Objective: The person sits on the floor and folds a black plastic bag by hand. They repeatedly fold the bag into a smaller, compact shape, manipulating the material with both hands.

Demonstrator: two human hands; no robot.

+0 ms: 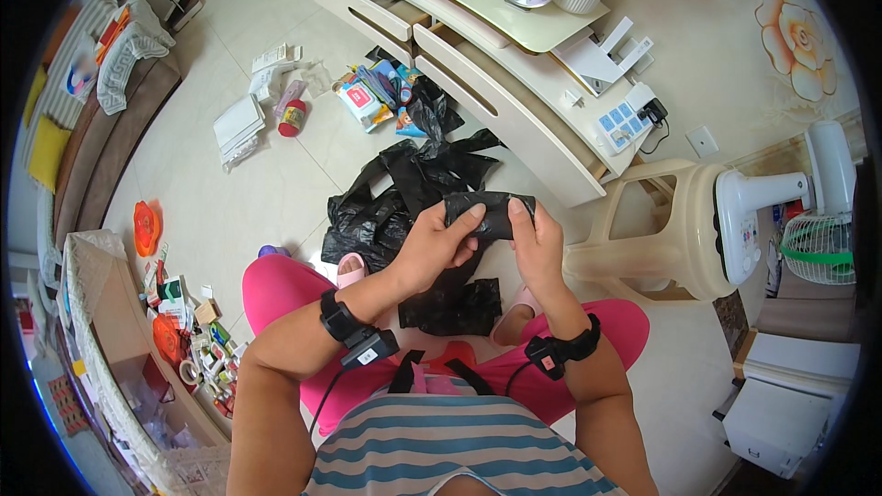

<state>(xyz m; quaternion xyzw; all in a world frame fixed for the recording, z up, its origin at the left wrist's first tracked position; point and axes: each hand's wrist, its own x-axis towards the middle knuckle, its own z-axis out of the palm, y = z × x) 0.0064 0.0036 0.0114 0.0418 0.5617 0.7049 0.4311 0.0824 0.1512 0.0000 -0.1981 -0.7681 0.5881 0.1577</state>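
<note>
Between my two hands is a black plastic bag [491, 212], folded or rolled into a small flat strip. My left hand [439, 237] grips its left end, thumb on top. On the right end, my right hand [536, 237] pinches it the same way. Under and beyond my hands, more black plastic bags [386, 197] lie crumpled on the floor between my feet and the cabinet. Another flat black bag [464, 308] lies just in front of me, close to my pink slippers [350, 269].
A white cabinet [514, 110] with pulled-out drawers stands ahead. Packets [361, 101], a red-capped bottle [292, 118] and white papers [239, 129] lie on the floor. Small items [207, 349] are heaped at left beside a lace-covered table [101, 312]. A beige stool [643, 230] lies on its side at right.
</note>
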